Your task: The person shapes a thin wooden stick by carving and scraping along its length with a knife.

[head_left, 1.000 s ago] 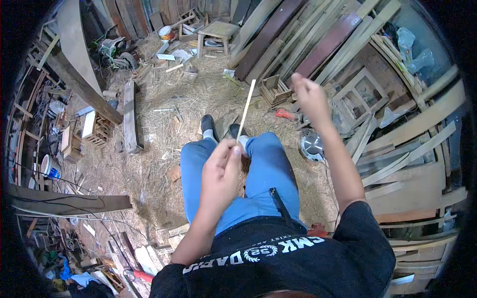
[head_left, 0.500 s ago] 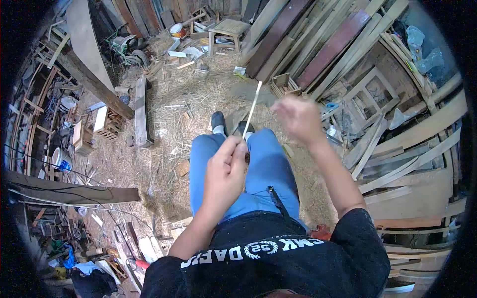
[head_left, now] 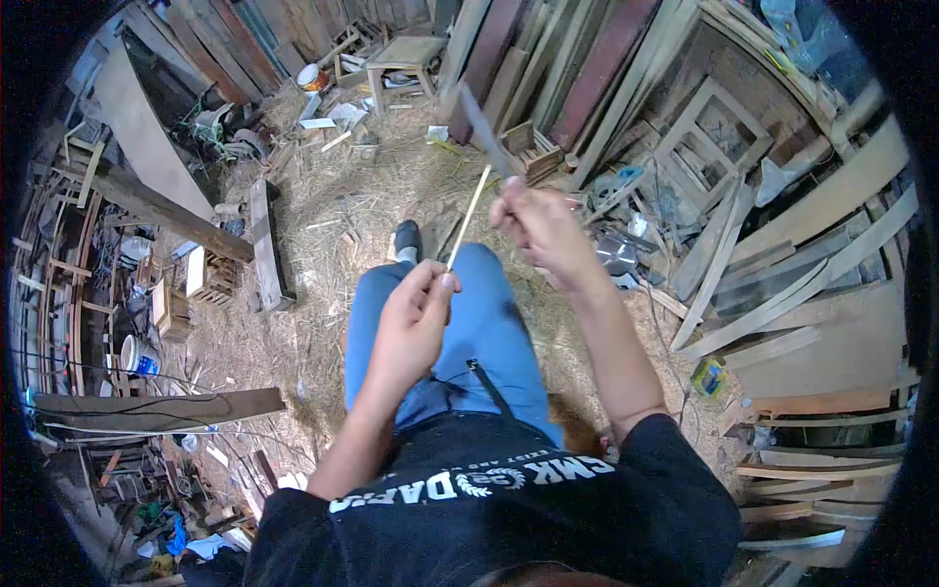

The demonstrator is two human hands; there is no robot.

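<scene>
Over the thighs, my left hand [head_left: 416, 313] is closed on the lower end of a thin, pale wooden stick [head_left: 469, 217], which points up and slightly right. My right hand [head_left: 540, 227], to the right of the stick, is wrapped round the handle end of a knife [head_left: 481, 122]. The blade points up and to the left and is a little blurred. A gap separates the blade from the stick's upper tip. My fingers hide most of the knife's handle.
Wooden boards [head_left: 606, 78] lean at the back right, beside a small wooden crate [head_left: 530, 155]. A low stool [head_left: 406, 59] stands at the back. A short plank [head_left: 266, 245] lies left of my legs on the straw-strewn floor [head_left: 323, 196]. Long strips are stacked at the far right.
My right hand has moved in toward the stick, and the knife blade now shows clearly. My left hand still holds the stick, slightly further left. The view has shifted.
</scene>
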